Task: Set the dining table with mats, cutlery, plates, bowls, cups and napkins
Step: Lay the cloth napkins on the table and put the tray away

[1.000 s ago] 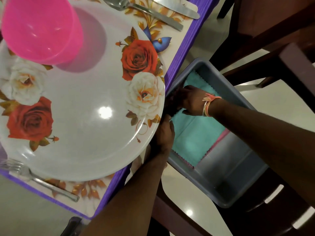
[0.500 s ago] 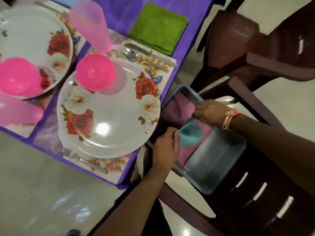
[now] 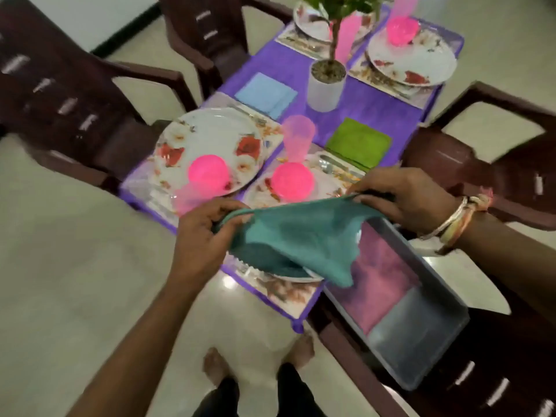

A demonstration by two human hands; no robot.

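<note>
Brown chair (image 3: 75, 100) at 9 o'clock of the worktop (image 3: 376, 106), pushed in. Flowered plate (image 3: 207, 136) on its mat at the worktop's near left, pink bowl (image 3: 207, 173) on it, pink cup (image 3: 189, 197) at the plate's 6 o'clock. Blue napkin (image 3: 266, 91) flat at the plate's 1 o'clock.

Left hand (image 3: 201, 239) in the air at the near edge, fingers (image 3: 231, 207) curled, pinching the left top edge of the teal napkin (image 3: 301, 236). Napkin stretched between both hands, off the worktop, sagging over the near plate (image 3: 310, 273) and hiding most of it. Second pink bowl (image 3: 291, 182) at the napkin's 12 o'clock, second pink cup (image 3: 298, 136) just beyond. Potted plant (image 3: 326, 85) mid-worktop. Green napkin (image 3: 358, 142) flat at the plant's 5 o'clock. Far plate (image 3: 412, 61) with a third pink bowl (image 3: 401, 30) at the plant's 1 o'clock.

Right hand (image 3: 406, 200), bracelets (image 3: 454, 218) on the wrist, fingers (image 3: 370, 188) curled, pinching the napkin's right top edge. Grey bin (image 3: 418, 335) at the napkin's 4 o'clock, on a chair seat beside the worktop, pink napkin (image 3: 379, 281) lying inside. Another chair (image 3: 496, 164) at 3 o'clock. Blurry frame, cutlery hard to make out.
</note>
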